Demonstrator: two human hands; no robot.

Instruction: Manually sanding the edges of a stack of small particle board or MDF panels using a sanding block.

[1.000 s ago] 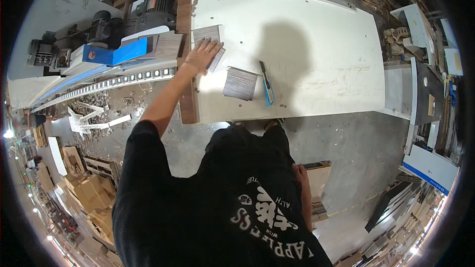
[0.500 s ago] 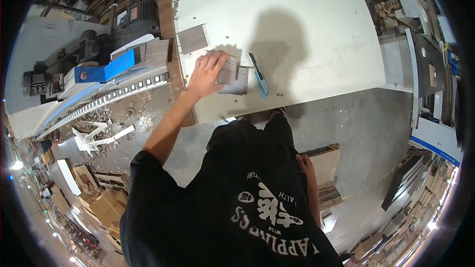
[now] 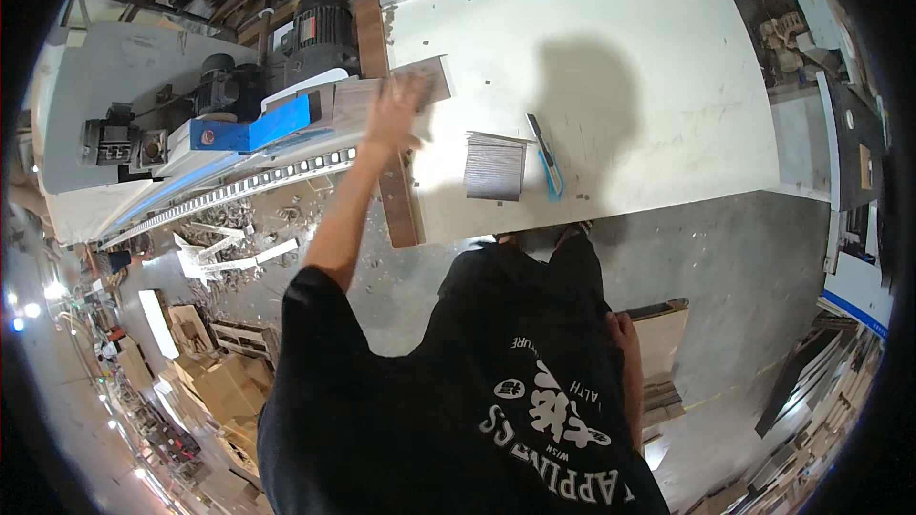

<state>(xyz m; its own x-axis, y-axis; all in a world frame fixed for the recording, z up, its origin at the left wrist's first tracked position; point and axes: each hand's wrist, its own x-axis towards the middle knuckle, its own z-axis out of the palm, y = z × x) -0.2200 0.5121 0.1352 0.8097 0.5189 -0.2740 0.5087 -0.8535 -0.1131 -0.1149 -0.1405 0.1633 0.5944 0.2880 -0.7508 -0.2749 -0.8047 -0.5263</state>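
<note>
My left hand reaches far out over the white work table and lies on a thin wooden panel, holding it against the brown wooden fence strip beside the machine. The hand is blurred. A small stack of thin grey-brown panels lies nearer to me, with a blue utility knife just to its right. My right hand hangs at my hip next to a wooden board, with nothing seen in it.
A machine with black motors and a blue housing stands left of the table. Offcuts and wood scraps litter the floor below it. Cardboard boxes sit lower left, and stacked boards lower right.
My left hand went from the fence to the stack of panels, then back out to the fence with a thin panel under it. My right hand stays at my side.
</note>
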